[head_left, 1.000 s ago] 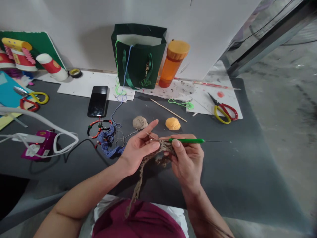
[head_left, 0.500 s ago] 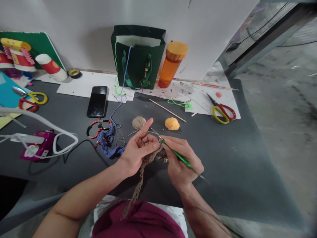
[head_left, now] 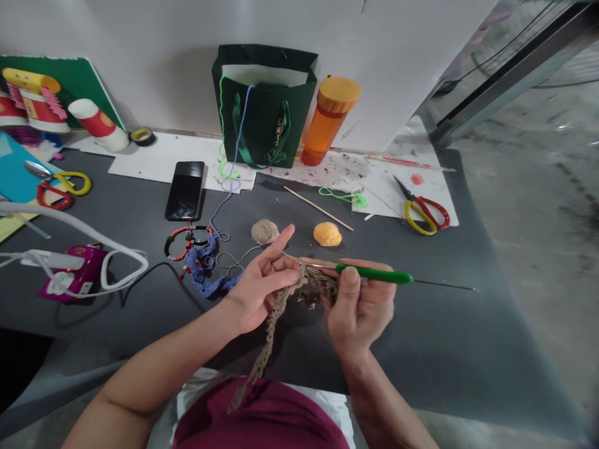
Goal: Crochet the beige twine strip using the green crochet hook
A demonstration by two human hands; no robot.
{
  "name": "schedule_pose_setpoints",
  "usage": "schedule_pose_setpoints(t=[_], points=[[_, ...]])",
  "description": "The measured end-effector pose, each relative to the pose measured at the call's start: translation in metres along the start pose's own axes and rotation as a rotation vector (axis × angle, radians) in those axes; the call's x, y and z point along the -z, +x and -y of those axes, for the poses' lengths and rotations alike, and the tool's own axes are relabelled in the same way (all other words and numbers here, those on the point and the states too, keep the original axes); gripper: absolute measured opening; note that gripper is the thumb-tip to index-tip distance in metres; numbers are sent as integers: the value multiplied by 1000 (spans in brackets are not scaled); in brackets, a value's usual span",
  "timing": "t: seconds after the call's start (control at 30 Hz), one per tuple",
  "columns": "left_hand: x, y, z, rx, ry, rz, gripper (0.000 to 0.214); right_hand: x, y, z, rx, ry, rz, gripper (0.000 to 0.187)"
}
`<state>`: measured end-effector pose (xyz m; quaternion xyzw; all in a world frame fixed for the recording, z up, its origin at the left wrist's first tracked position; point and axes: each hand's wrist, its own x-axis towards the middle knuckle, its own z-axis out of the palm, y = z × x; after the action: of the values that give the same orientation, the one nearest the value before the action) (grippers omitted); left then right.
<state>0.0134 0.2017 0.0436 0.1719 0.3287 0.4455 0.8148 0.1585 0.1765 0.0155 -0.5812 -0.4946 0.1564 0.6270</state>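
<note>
My left hand (head_left: 260, 282) pinches the top of a beige crocheted strip (head_left: 271, 327), its index finger raised with the yarn strand over it. My right hand (head_left: 360, 305) grips a green-handled crochet hook (head_left: 374, 274), held level with its metal tip in the stitches beside my left thumb. The strip hangs down toward my lap. A thin strand runs back to a small beige yarn ball (head_left: 264, 231) on the grey table (head_left: 444, 312). An orange yarn ball (head_left: 327, 234) lies just behind my hands.
A green paper bag (head_left: 264, 106) and orange bottle (head_left: 330, 118) stand at the wall. Red-yellow scissors (head_left: 423, 209) lie on stained paper at right. A phone (head_left: 185, 189), bead ring (head_left: 187, 242), blue crochet piece (head_left: 206, 274) and purple device with white cables (head_left: 75, 271) lie left.
My right hand has swung the hook from a steep slant back to level, pointing right, and has drawn slightly to the right. My left hand has stayed in place on the strip.
</note>
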Motion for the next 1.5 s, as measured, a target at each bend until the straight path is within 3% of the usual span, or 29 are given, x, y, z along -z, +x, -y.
schedule_pose_setpoints(t=[0.2,0.43,0.6,0.8,1.0,1.07,1.17,1.23,1.33,1.5], points=[[1,2,-1,51,-18,20,65,1,3,-1,-153,89,36,18],[-2,4,-3,105,-94,60,49,-4,11,7,-432,418,179,18],[0,5,0,112,-84,90,48,-11,13,11,-514,541,212,23],[1,1,8,-31,24,53,60,-12,3,6,-429,558,265,14],[1,0,9,-161,73,-10,56,-8,2,9,-306,501,300,4],[0,1,10,-179,59,-58,59,-8,2,9,-148,419,299,7],[-1,2,10,-196,11,-107,63,-7,2,6,203,205,277,25],[-2,1,9,-172,-17,-106,64,-7,2,4,342,97,249,32],[-2,1,7,-103,-42,-91,65,-8,3,4,293,139,220,27],[-1,1,5,-17,-55,-91,84,-8,2,7,-29,300,196,8]])
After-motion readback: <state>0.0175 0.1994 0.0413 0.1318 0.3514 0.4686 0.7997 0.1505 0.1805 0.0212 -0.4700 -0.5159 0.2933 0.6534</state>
